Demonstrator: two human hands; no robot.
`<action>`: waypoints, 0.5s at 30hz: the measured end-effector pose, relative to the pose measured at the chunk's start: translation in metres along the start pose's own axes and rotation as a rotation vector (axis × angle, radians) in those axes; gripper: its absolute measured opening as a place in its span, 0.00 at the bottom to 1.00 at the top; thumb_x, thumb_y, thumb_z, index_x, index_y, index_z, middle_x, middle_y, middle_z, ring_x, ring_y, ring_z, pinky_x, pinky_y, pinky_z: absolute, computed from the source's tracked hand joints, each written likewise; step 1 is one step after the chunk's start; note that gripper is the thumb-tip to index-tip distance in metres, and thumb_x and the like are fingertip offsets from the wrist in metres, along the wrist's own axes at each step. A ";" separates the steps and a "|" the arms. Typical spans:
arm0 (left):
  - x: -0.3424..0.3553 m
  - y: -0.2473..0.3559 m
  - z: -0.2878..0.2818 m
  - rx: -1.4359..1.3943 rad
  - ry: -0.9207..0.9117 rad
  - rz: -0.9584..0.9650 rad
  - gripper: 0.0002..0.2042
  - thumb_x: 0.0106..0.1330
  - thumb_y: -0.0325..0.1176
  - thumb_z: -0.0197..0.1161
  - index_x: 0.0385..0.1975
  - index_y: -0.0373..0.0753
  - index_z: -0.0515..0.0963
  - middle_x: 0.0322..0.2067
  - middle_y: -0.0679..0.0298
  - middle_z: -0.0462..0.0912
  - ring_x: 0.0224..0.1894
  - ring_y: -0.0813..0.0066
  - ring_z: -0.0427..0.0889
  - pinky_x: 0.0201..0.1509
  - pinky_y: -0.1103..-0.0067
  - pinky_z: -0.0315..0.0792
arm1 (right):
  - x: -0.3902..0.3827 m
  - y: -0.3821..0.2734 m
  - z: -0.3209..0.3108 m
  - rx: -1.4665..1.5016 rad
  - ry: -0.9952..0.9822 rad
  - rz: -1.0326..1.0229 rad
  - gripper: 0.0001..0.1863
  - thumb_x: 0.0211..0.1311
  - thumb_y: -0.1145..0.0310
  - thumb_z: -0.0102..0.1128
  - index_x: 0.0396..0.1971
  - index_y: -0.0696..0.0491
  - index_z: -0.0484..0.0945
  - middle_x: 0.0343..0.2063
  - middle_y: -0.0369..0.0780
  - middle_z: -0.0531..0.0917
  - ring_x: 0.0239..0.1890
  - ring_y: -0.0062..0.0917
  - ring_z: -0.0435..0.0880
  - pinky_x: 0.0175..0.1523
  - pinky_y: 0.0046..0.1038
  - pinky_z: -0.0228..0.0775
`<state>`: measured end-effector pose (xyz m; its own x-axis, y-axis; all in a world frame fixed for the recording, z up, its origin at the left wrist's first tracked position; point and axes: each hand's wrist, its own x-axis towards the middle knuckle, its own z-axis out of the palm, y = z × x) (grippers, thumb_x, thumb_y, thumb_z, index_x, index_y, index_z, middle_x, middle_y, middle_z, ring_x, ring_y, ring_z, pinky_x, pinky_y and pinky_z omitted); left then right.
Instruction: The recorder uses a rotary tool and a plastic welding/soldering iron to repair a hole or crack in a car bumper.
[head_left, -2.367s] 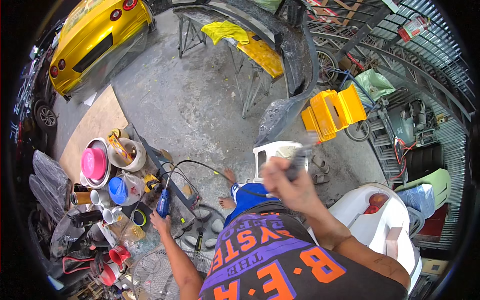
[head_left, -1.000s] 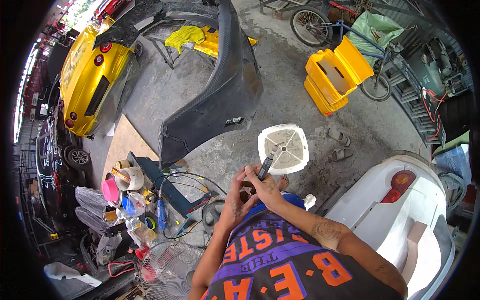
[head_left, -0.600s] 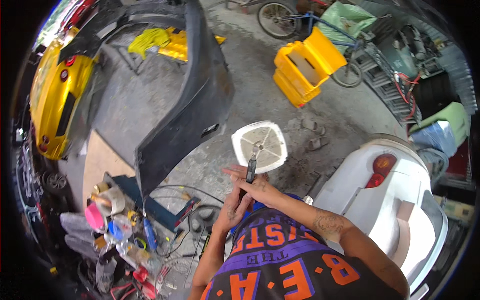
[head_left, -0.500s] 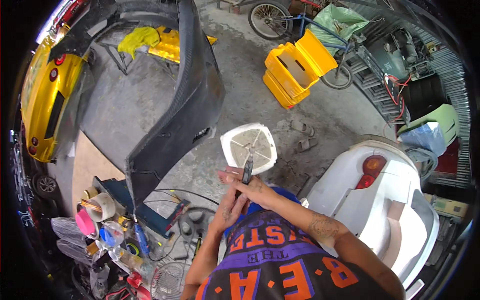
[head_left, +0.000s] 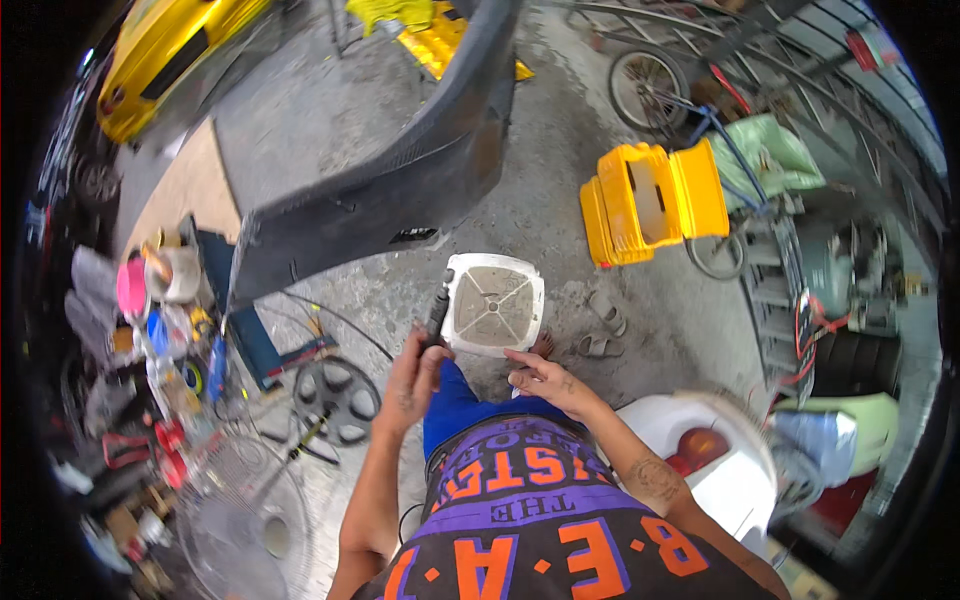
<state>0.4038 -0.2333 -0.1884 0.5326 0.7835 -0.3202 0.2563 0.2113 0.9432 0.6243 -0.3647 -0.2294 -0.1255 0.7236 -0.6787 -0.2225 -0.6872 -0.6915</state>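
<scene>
My left hand (head_left: 408, 378) is closed around a slim dark handheld tool (head_left: 438, 318), which points away from me along the left edge of a white plastic stool (head_left: 538, 300). The exact kind of tool does not show. My right hand (head_left: 552, 386) is apart from it, fingers stretched out by the stool's near right corner. A small white bit shows below those fingers; whether the hand touches it I cannot tell. Nothing lies on the stool's dusty, greyish seat. Beyond it stands a large black car bumper (head_left: 400, 205).
A yellow case (head_left: 655, 195) with a raised lid and a pair of slippers (head_left: 603, 345) are ahead right. A white car part with red lights (head_left: 700, 445) sits at my right. A grey wheel cover (head_left: 337, 400), a fan grille (head_left: 245, 510) and cluttered containers lie left.
My hands have parted. The tool, previously between both hands above the stool, is now in my left hand alone, farther left. The whole view has turned.
</scene>
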 end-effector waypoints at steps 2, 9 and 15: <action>-0.011 -0.005 0.001 0.072 0.149 0.001 0.16 0.73 0.45 0.48 0.44 0.37 0.70 0.20 0.73 0.65 0.20 0.87 0.64 0.24 0.86 0.61 | 0.000 0.006 -0.027 -0.081 -0.071 0.092 0.35 0.60 0.47 0.61 0.62 0.51 0.67 0.51 0.40 0.76 0.50 0.23 0.75 0.55 0.26 0.67; -0.043 -0.020 0.001 0.084 0.330 0.032 0.14 0.73 0.41 0.48 0.41 0.34 0.73 0.17 0.69 0.67 0.20 0.82 0.68 0.25 0.83 0.64 | 0.030 0.069 -0.111 -0.604 -0.073 0.130 0.34 0.57 0.45 0.62 0.54 0.57 0.74 0.45 0.45 0.82 0.50 0.30 0.78 0.55 0.27 0.68; -0.048 -0.062 -0.009 -0.005 0.592 0.073 0.16 0.73 0.42 0.48 0.44 0.33 0.71 0.18 0.69 0.66 0.21 0.82 0.68 0.25 0.82 0.65 | 0.057 0.047 -0.128 -0.801 -0.033 0.059 0.35 0.54 0.44 0.63 0.48 0.62 0.77 0.39 0.47 0.84 0.45 0.31 0.81 0.51 0.29 0.70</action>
<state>0.3554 -0.2786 -0.2309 0.0081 0.9883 -0.1522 0.2312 0.1462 0.9619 0.7300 -0.3636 -0.3321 -0.1467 0.6779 -0.7204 0.5447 -0.5525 -0.6309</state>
